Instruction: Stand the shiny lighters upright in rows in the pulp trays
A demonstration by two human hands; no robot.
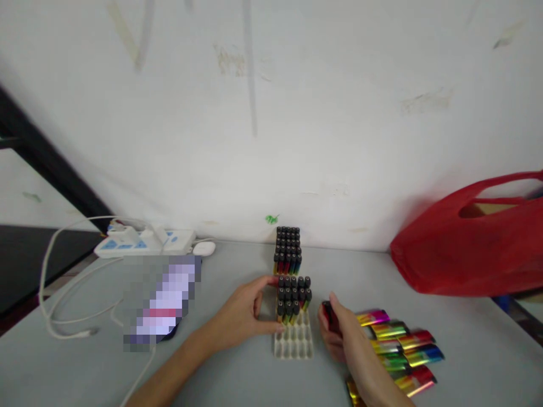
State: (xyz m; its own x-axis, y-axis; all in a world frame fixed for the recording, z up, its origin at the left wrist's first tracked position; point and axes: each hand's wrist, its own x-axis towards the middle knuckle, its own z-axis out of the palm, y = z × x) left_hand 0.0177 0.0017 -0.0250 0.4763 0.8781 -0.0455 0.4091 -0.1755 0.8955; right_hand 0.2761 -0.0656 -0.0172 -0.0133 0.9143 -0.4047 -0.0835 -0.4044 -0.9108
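Observation:
A white tray point(293, 346) with rows of small pockets lies in the middle of the table. Black-topped lighters point(294, 294) with shiny coloured bodies stand upright in its far rows, and its near pockets show bare. My left hand point(241, 308) grips the tray's left side, thumb at the near part and fingers by the far lighters. Just right of the tray, my right hand point(343, 333) is closed around a dark-topped lighter point(328, 314) with some red showing; the fingers hide most of it. Beyond stands a second block of upright lighters point(287, 249).
Several loose metallic lighters point(416, 339) lie at the right, partly under my right forearm. A red bag point(458, 249) stands at the back right. On the left are a blurred-out phone point(167, 299), white cables, a power strip point(144, 243) and a small white case point(204, 249).

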